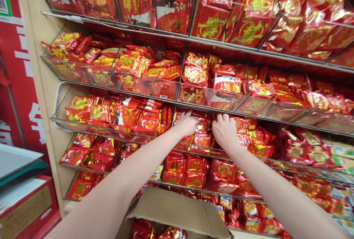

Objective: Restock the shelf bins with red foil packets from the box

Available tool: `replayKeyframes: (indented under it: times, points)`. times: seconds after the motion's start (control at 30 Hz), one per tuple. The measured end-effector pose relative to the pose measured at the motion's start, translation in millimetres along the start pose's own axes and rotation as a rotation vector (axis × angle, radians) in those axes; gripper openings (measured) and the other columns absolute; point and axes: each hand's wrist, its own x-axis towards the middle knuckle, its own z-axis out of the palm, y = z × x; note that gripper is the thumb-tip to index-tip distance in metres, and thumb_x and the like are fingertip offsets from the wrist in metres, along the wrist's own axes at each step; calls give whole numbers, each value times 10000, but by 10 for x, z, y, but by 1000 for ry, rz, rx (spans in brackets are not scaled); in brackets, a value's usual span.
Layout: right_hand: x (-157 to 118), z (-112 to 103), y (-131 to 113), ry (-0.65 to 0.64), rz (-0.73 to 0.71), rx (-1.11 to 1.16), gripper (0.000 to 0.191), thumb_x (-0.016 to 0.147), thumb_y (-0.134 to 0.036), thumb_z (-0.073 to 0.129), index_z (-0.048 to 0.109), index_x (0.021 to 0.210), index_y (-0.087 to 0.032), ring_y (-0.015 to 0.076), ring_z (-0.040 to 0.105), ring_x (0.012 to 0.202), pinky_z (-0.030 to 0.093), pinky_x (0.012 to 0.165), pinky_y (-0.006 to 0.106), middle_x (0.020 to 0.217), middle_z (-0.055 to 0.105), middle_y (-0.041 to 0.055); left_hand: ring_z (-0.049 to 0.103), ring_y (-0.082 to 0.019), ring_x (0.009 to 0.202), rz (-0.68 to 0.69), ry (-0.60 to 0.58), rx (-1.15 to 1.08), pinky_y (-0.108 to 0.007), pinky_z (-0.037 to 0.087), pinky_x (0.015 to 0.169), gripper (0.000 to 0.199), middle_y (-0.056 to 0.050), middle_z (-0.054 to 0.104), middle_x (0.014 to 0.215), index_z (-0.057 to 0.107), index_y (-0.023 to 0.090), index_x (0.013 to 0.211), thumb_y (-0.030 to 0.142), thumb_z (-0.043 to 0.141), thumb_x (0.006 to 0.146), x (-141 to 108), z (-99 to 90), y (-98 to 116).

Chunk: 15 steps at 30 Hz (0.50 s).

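Note:
Both my hands reach into a store shelf of red-and-gold foil packets with gold printing. My left hand [186, 124] lies with curled fingers over the packets [201, 139] in a clear plastic bin, just below the shelf's metal rail [210, 107]. My right hand [225, 131] rests a little to the right on the same row, its fingers bent over the packets at the bin's upper edge. Whether either hand grips a packet is hidden by the fingers.
Tiers of clear bins full of red packets rise above and below my hands. An open cardboard box [177, 209] holding more foil packets stands under my forearms. A light wooden shelf upright [41, 65] and a red sign [24, 84] are on the left.

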Motion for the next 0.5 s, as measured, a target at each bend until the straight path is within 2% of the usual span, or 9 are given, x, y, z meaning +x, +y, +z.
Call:
replayKeyframes:
  times: [0.17,0.27,0.37,0.5]
  points:
    - [6,48,60,6,-7,2,204,813,-229,467,633,787,-115,276,415,933,282,707,376,919,558,145,402,-277,1195,16,29,12,-473,340,981,258,-31,669,1073,664,226,959,204,448,820,-13,-26,39]
    - [-51,50,79,32,29,32,240,809,-312,486,613,895,-128,279,399,994,281,766,387,1013,557,138,433,-278,1156,18,33,14,-468,357,959,254,-36,677,1040,670,214,932,197,444,817,-1,-25,53]
    - [-142,47,88,84,26,72,281,813,-322,487,579,1008,-144,276,358,1097,244,866,408,1158,525,129,449,-286,1123,17,35,16,-469,371,940,265,-49,681,1013,674,194,913,191,426,822,5,-14,58]
    - [-245,82,108,102,42,73,241,820,-294,477,614,943,-139,287,306,1159,192,916,439,1211,505,138,460,-291,1096,23,24,14,-454,398,915,268,-43,680,1009,675,192,912,193,423,819,16,-9,63]
